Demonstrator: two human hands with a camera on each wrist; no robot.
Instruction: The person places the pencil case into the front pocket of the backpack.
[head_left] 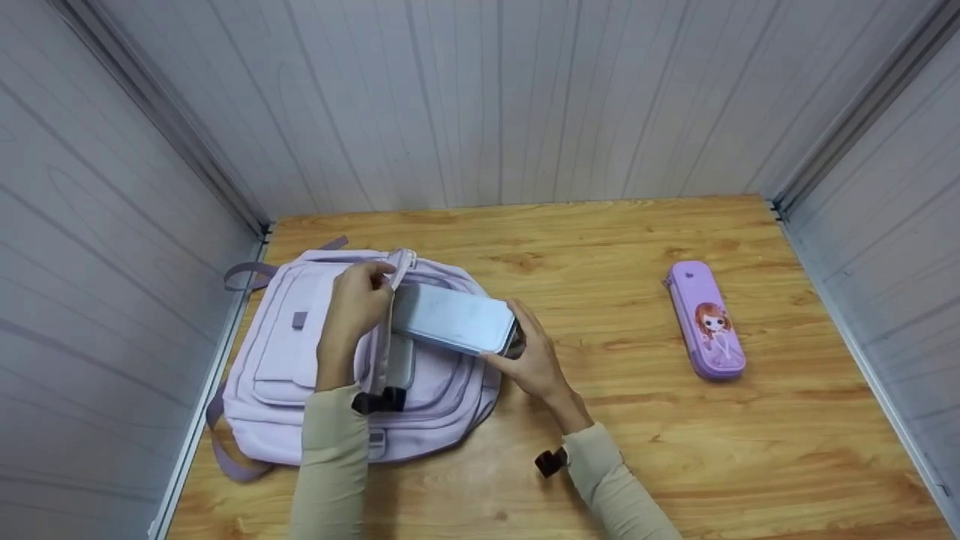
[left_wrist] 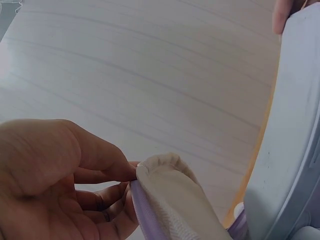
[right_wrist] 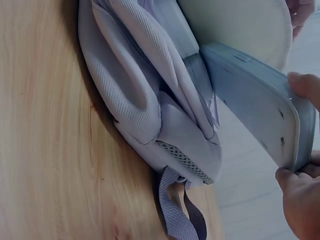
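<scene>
Left hand point(head_left: 352, 315) pinches the raised edge of the backpack's opening flap point(left_wrist: 165, 195); thumb and fingers are curled together on the fabric, holding it lifted. The lilac backpack point(head_left: 285, 375) lies flat on the bench point(head_left: 675, 450), directly under this hand and reaching toward the left wall.

Right hand point(head_left: 529, 360) grips the near end of a grey-blue flat case point(head_left: 454, 319), fingertips point(right_wrist: 300, 85) above and thumb below its rim, clamped on it. The case extends away from the right hand toward the left hand, tilted, its far end at the held-up flap, over the backpack's opening. How far it sits inside: cannot tell.

Purple pencil case point(head_left: 709, 322) with a cartoon girl print lies on the bench well apart, to the right of the right hand, untouched.
</scene>
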